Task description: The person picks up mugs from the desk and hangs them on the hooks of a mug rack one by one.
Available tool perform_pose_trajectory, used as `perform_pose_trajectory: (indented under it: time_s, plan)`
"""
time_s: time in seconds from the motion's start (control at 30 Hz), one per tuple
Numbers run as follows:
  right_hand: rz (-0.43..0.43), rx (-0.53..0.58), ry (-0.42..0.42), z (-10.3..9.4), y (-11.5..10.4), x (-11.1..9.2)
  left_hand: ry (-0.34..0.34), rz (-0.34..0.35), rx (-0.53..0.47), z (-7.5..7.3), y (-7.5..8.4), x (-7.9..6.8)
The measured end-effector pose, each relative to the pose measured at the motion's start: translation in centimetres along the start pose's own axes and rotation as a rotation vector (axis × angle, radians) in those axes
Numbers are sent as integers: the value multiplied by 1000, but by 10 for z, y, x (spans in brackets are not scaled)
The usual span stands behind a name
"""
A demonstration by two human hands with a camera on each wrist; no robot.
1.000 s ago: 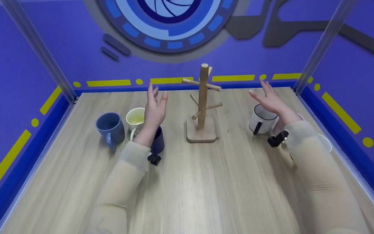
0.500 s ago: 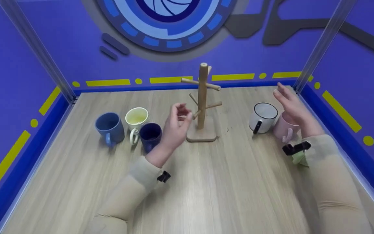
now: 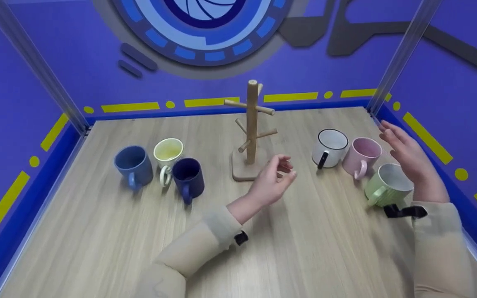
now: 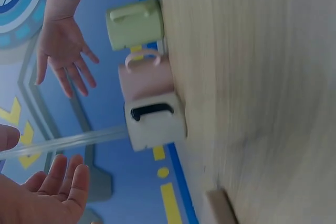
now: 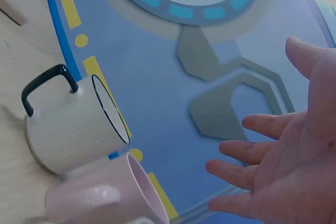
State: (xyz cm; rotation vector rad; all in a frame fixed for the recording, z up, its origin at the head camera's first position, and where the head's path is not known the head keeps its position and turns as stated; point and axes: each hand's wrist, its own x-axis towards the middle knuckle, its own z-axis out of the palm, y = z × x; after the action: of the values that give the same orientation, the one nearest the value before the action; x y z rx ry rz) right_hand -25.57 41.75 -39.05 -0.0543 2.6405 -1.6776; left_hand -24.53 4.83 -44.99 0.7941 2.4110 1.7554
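My left hand [image 3: 269, 182] is in front of the wooden mug tree [image 3: 251, 124], fingers loosely bent, holding nothing. At the right, my right hand [image 3: 414, 161] hovers beside the green mug [image 3: 377, 190], its fingers spread in the right wrist view and nothing in its grasp. Beyond the green mug stand a pink mug [image 3: 356, 159] and a white mug [image 3: 325, 153] with a black rim and handle. To the left of the tree are a dark blue mug [image 3: 193, 184], a pale yellow mug [image 3: 162, 159] and a blue mug [image 3: 141, 171]. All the mugs stand upright.
The wooden table [image 3: 304, 248] is closed in by a purple-blue back wall [image 3: 73, 49] and side walls with yellow marks. Metal posts [image 3: 404, 49] rise at the back corners. Bare pegs [image 3: 234, 103] stick out from the mug tree.
My left hand has swung right, from over the left mugs to in front of the mug tree. The right hand has moved right and nearer, uncovering the pink and green mugs.
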Motion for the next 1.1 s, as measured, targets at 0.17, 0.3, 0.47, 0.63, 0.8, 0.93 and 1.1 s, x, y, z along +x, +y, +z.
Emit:
perform_pose_trajectory:
  time_s: [0.17,0.3,0.47,0.63,0.8,0.93,1.1]
  plan:
    - [-39,-7,42,-14,19,-20,-14,-51,-25,36,-2,12]
    - [-44,-108,99,-24,34,-30,-19,-90,-19,66,-4,19]
    - [61,-226,54,-34,47,-36,-38,-120,-30,100,-5,28]
    - [125,-294,-86,-38,56,-38,-49,-152,-38,132,-6,36]
    - [142,-351,-146,-33,62,-36,-54,-186,7,155,-9,40]
    - [125,-410,-177,-28,66,-36,-76,-209,62,167,-10,42]
    - [101,-478,-178,-24,66,-38,-123,-231,80,178,-4,46]
